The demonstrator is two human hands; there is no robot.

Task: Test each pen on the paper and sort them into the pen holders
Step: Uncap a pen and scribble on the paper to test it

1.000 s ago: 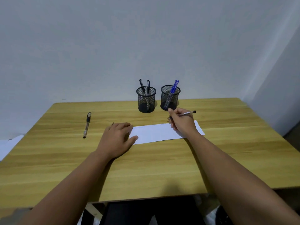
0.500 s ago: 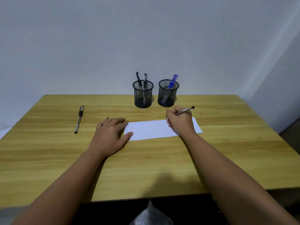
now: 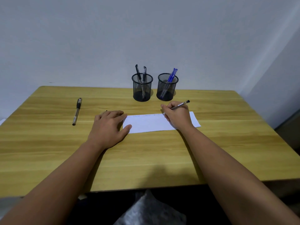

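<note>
Two hands on wood table: left hand flat, relaxed, pinning paper strip end; right hand grips pen, tip hidden by fingers. Two mesh holders behind paper, pens inside. Spare pen far left.

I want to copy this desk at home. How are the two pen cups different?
The left cup holds two black-capped pens; the right cup holds blue pens. The left cup's pens stand nearly upright, while the right cup's lean to the right. The right cup is nearer the right hand. Both are black mesh cups of like size, side by side on the table.
</note>
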